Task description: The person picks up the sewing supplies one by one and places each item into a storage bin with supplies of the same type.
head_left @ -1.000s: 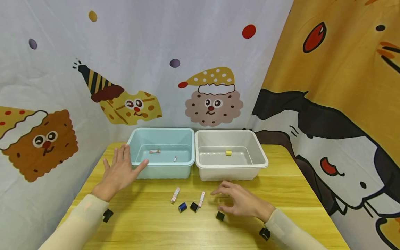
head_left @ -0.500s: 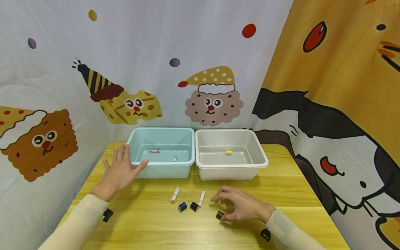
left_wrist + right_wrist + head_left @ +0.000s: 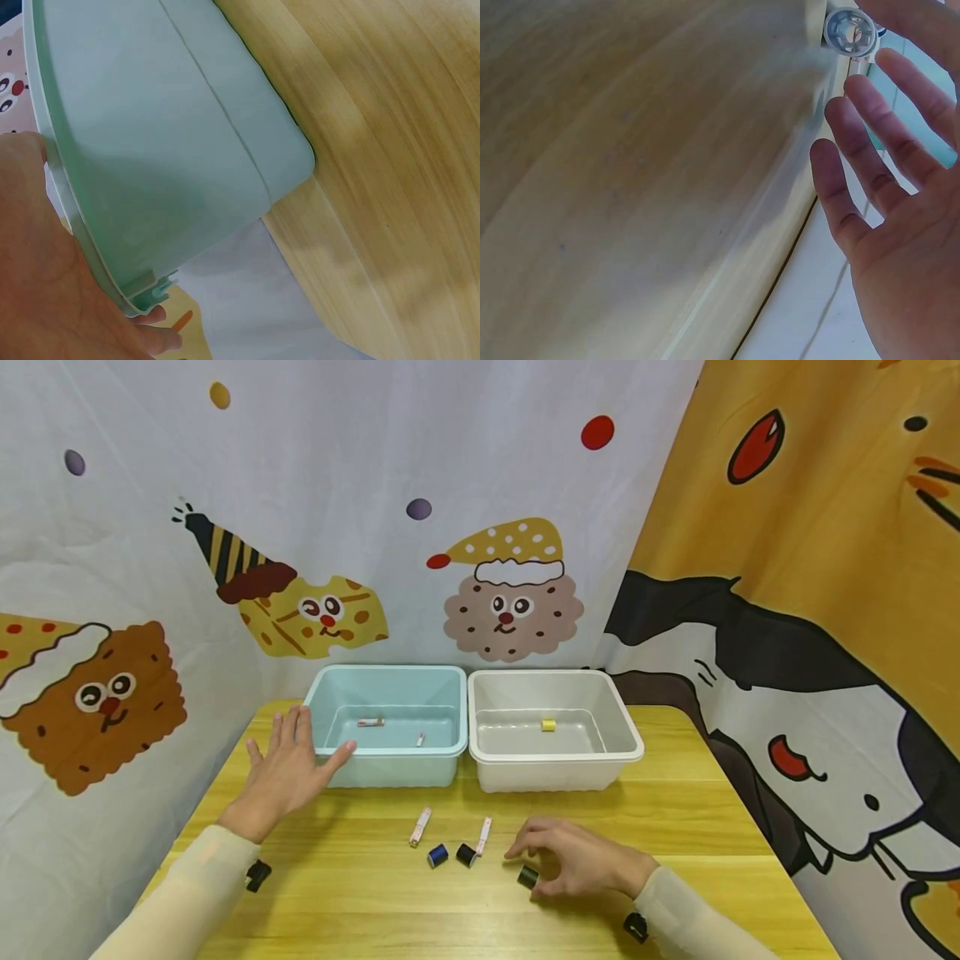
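In the head view my left hand (image 3: 283,777) rests at the near left corner of the light blue tub (image 3: 393,770), fingers extended. The left wrist view shows the palm against the tub's rim (image 3: 71,191). My right hand (image 3: 588,858) is over the table around a dark green thread spool (image 3: 528,877), thumb and forefinger on either side; a firm grip is not visible. The right wrist view shows the spool's end (image 3: 850,32) near the thumb and forefinger. A black spool (image 3: 467,856), a blue spool (image 3: 438,857) and two slim white patterned pieces (image 3: 421,827) lie nearby.
A white tub (image 3: 555,775) stands beside the blue one and holds a yellow spool (image 3: 549,726). Two small slim pieces (image 3: 371,722) lie inside the blue tub. A printed curtain (image 3: 495,443) hangs behind the wooden table (image 3: 360,893).
My right hand has lowered slightly toward the near edge, and its thumb and forefinger have come around the dark green spool. The left hand stays in place.
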`<state>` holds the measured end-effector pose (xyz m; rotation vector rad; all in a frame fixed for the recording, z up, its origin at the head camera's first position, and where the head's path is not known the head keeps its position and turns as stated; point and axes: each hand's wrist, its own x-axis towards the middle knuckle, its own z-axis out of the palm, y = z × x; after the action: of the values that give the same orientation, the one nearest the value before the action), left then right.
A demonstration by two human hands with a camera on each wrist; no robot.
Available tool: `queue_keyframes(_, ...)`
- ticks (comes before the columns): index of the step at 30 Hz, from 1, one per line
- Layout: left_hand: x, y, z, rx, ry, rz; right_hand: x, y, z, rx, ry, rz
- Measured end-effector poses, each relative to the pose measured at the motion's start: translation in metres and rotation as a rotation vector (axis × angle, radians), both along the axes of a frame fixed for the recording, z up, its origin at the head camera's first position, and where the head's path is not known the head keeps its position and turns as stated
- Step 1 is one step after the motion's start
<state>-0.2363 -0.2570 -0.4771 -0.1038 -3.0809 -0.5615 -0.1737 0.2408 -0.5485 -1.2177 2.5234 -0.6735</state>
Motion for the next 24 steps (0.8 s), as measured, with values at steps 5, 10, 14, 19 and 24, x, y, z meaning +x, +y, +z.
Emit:
queue_keyframes(5,-0.0006,0.0001,-0.0007,0.004,0.006,-0.001,-0.0008,-0.001,-0.0022,0.005,0.001,0.015)
queue_keyframes(10,-0.0012,-0.0003,-0.0017,0.006,0.004,-0.001,-0.0021,-0.0012,-0.0042,0.01,0.017,0.026)
queue_keyframes(14,-0.0012,-0.0003,-0.0012,0.007,0.005,0.001,-0.0032,-0.0008,-0.0055,0.004,0.017,0.037)
queue_keyframes(19,-0.0008,0.0004,-0.0001,-0.002,0.001,0.002,-0.0049,-0.0005,-0.0074,-0.013,-0.001,0.047)
queue_keyframes(24,-0.0006,0.0006,-0.0002,-0.004,-0.004,0.002,-0.0055,-0.0003,-0.0089,-0.019,-0.021,0.037)
